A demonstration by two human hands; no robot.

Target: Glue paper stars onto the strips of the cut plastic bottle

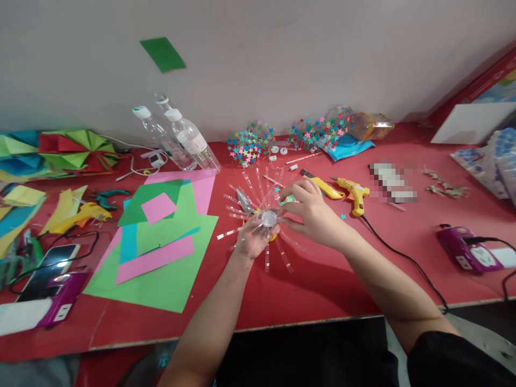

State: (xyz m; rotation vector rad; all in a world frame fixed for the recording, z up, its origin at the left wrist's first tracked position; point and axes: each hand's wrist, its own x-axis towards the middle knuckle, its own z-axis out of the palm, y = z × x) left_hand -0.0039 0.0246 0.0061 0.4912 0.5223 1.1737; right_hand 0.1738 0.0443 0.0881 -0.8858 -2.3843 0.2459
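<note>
A clear plastic piece [269,218], with a round middle and long thin strips fanning out all round, is held over the red table [314,290]. My left hand [253,236] is closed round its middle from below and the left. At its right side my right hand [304,207] has bent fingers close to the strips; whether the fingertips grip one is too small to tell. Behind my left hand lie scissors [243,201], partly hidden. A yellow cutter [328,188] and a yellow glue gun [353,194] lie to the right of my right hand.
Coloured paper sheets [173,290] lie at the left, near plastic bottles [195,144]. Star-covered clear balls [250,144] stand by the wall. A second glue gun [83,215] and a phone [50,271] are at far left. The right glue gun's cord [397,258] runs to the front edge.
</note>
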